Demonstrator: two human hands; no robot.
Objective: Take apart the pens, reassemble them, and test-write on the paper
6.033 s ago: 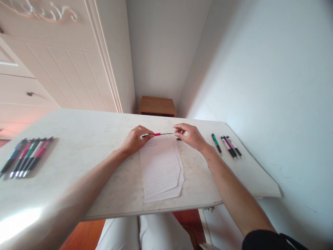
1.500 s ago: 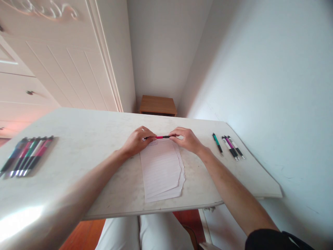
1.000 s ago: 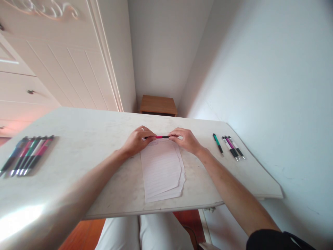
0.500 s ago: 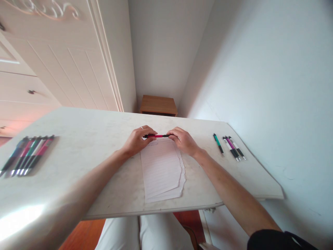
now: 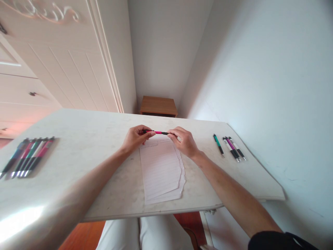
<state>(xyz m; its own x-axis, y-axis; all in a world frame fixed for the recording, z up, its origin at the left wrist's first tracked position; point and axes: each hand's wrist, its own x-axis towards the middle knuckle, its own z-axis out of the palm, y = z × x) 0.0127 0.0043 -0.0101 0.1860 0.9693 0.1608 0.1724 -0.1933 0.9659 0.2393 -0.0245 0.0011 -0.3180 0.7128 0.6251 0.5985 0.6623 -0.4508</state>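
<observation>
A pink and black pen [image 5: 158, 132] is held level between my two hands, above the top end of the paper. The fingers of my left hand [image 5: 136, 137] are closed around its left end. My right hand [image 5: 183, 139] pinches the black right end between thumb and fingers. Beneath lie lined, torn-edged sheets of paper [image 5: 161, 170], overlapping, with faint writing near the top. The pen's tips are partly hidden by my fingers.
On the left of the white table [image 5: 109, 194] several pens [image 5: 33, 156] lie side by side. At the right are a green pen [image 5: 218, 144] and a group of three pens [image 5: 234, 147]. A wall [image 5: 273, 86] borders the right side; a wooden cabinet [image 5: 158, 105] stands beyond the table.
The pen has risen slightly and turned a little, its right end now lower than its left. Both hands keep their hold on it. The paper and other pens stay in place.
</observation>
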